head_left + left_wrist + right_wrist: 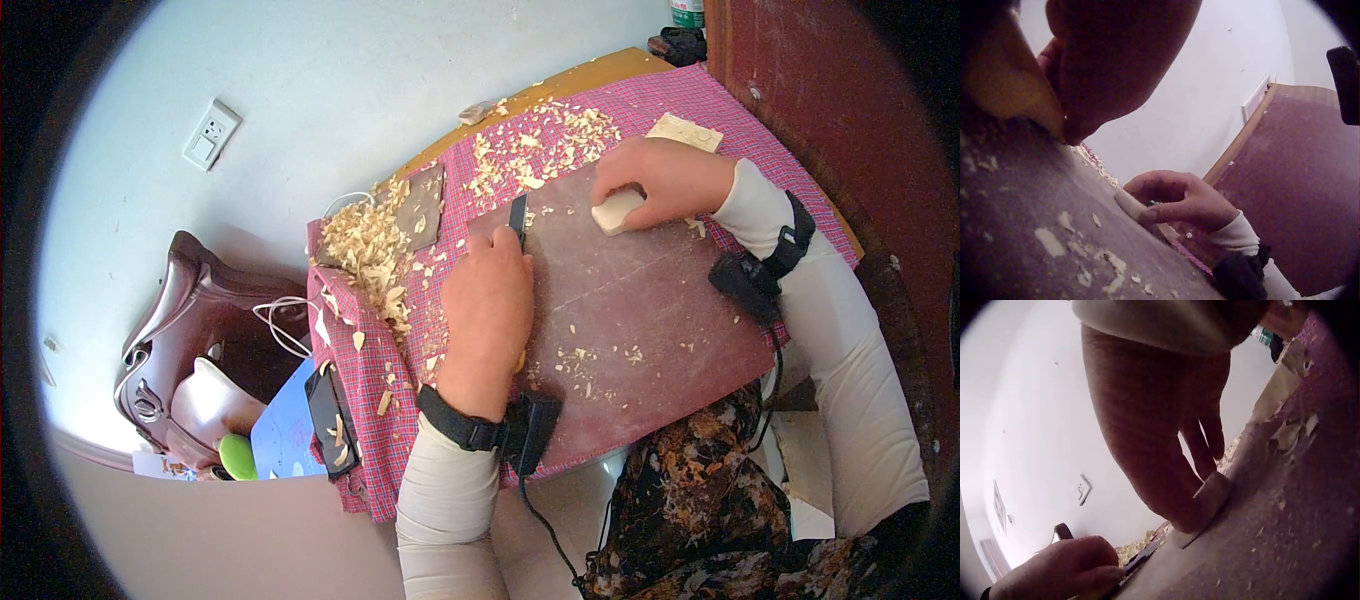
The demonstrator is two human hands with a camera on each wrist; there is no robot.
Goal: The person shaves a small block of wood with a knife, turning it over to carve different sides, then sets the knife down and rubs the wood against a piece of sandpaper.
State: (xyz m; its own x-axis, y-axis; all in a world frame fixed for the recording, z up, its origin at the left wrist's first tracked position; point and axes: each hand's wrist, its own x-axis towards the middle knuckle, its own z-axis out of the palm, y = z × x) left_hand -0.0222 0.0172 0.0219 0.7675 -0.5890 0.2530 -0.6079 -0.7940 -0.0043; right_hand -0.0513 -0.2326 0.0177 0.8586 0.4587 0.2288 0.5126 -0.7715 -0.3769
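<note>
In the head view, my right hand [665,182] pinches a small pale wooden block [614,214] with rounded edges between thumb and fingers. The block is down at the brown board [640,300], and the right wrist view shows its lower edge right at the surface. My left hand [488,305] grips a carving knife, its flat dark blade [518,213] jutting forward out of the fist. A yellowish wooden handle [1013,81] shows in the left wrist view, mostly covered by the palm. Blade and block are apart.
Wood shavings [365,240] are heaped at the left, with more scattered across the checked cloth [735,105] and board. A flat wood piece [685,132] lies beyond my right hand. A phone [331,420] lies on the left edge, near a dark chair [185,290]. A wall stands behind.
</note>
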